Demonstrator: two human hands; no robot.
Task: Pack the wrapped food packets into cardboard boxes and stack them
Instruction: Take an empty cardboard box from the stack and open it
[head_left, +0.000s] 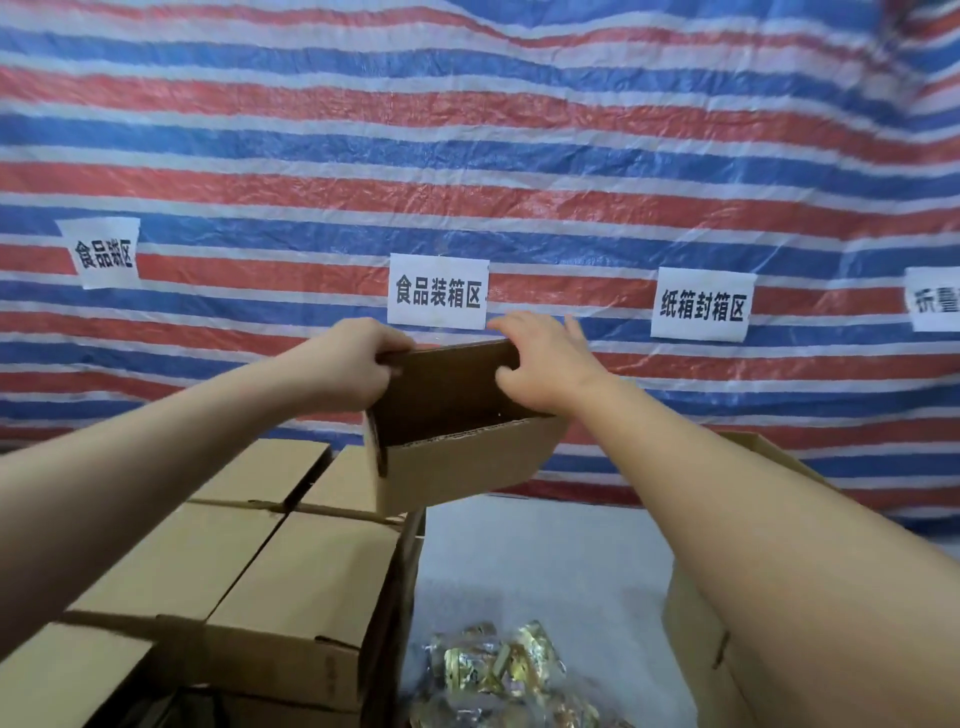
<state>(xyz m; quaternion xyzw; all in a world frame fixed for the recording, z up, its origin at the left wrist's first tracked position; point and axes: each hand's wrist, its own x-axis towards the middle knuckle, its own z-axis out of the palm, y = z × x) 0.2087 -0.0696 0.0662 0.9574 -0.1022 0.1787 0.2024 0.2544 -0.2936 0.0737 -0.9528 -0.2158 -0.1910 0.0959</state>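
Head view: both arms reaching forward, lifting one box.
Small cardboard box (457, 457): open-topped, tilted, raised above stacked boxes (291, 587).
Left hand (358, 364): fingers curled, gripping left rim.
Right hand (540, 364): holding right rim, thumb inside.
Wrapped food packets (498, 670): heaped on table below.

Makeshift packing area: striped tarp wall (467, 156), zone signs (438, 291), stacked cartons (291, 587).

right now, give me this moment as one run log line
left hand: grips open box | right hand: on box rim | box: held above closed boxes | packets: on table, unpacked
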